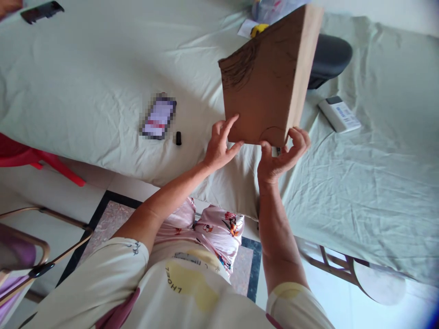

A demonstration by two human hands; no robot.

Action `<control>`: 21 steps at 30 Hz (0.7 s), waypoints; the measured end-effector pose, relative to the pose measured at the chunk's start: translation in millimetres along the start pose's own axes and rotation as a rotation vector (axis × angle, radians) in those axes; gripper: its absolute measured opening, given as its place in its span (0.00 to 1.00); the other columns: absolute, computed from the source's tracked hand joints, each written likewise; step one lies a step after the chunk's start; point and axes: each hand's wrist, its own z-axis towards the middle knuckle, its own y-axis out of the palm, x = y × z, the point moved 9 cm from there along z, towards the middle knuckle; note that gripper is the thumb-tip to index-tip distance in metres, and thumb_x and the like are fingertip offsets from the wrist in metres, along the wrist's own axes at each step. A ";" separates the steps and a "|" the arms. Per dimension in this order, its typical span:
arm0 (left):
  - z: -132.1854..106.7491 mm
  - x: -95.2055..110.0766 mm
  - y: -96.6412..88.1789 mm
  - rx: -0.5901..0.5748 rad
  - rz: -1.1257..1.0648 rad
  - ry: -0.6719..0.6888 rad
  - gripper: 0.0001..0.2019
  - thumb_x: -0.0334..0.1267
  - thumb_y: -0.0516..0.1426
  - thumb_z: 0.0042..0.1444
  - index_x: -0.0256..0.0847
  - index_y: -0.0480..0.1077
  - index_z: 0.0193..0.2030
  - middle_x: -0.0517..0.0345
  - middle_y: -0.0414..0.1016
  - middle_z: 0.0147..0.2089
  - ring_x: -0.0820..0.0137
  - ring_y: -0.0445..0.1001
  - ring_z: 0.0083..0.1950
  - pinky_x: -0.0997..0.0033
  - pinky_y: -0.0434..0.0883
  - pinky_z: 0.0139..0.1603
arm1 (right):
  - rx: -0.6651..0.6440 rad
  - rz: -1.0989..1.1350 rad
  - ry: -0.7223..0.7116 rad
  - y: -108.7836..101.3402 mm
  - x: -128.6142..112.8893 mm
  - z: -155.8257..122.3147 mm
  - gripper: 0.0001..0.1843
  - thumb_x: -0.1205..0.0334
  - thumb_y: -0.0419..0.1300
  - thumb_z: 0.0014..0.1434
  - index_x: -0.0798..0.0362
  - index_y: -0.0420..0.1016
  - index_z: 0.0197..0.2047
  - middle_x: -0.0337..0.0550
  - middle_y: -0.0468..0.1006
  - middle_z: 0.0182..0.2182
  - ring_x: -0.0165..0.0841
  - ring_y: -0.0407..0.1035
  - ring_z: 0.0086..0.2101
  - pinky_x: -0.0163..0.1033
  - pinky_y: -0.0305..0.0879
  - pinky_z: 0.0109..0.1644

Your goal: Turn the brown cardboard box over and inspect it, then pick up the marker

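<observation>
Your printed shirt (192, 283) sits nearest, before the cloth (113, 59), over which you hold the cardboard box (262, 96) tilted, left hand (219, 147) half open gripping one lower corner, right hand (279, 160) loosely curled around the other, presumably so neither side swings away.

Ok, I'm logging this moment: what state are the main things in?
Brown boxlike object: tilted, touched by left fingers and right fingers
Phone: flat, screen lit
Small black item: lying on cloth
White device: lying flat
Dark device, far left: lying flat
Cloth: wrinkled
Black rounded object: partly hidden
</observation>
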 end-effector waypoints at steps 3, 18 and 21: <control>-0.7 4.6 -8.7 0.038 0.061 0.030 0.35 0.57 0.61 0.71 0.59 0.57 0.81 0.46 0.69 0.75 0.52 0.66 0.80 0.47 0.69 0.80 | 0.179 0.008 0.000 -13.0 -10.9 -1.4 0.41 0.24 0.51 0.69 0.44 0.64 0.71 0.56 0.67 0.64 0.52 0.70 0.66 0.61 0.81 0.53; 1.3 10.8 -23.9 0.157 0.139 0.014 0.36 0.69 0.62 0.65 0.51 0.71 0.72 0.44 0.67 0.77 0.48 0.63 0.81 0.47 0.63 0.83 | 0.007 0.125 0.224 10.5 -10.0 -4.8 0.30 0.27 0.50 0.69 0.44 0.65 0.56 0.42 0.74 0.41 0.36 0.73 0.36 0.43 0.73 0.37; 1.4 10.3 -24.0 0.172 0.130 -0.007 0.34 0.67 0.62 0.66 0.50 0.71 0.71 0.43 0.67 0.76 0.48 0.63 0.81 0.47 0.62 0.84 | 0.034 0.153 0.237 5.9 -12.6 -5.1 0.29 0.27 0.53 0.67 0.44 0.65 0.52 0.42 0.74 0.40 0.36 0.72 0.37 0.44 0.73 0.38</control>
